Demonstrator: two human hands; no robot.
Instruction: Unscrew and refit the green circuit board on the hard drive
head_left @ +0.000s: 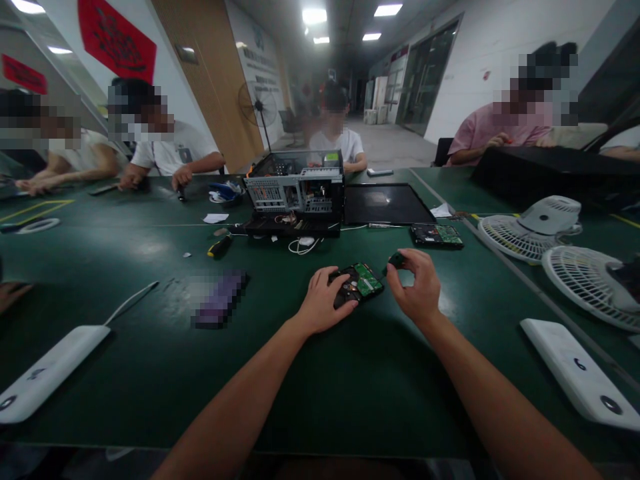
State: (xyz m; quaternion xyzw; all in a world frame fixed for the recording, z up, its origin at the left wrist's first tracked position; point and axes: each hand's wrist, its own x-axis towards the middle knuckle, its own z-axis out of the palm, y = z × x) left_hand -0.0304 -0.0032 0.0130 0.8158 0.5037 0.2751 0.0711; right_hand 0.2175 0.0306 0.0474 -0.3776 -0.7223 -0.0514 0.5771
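my left hand [320,303] lies spread on the hard drive [369,283], while my right hand [421,288] pinches a small dark piece [397,260] just off the drive's right end.

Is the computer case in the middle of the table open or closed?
Open: a side is uncovered, so boards and wiring inside the computer case show.
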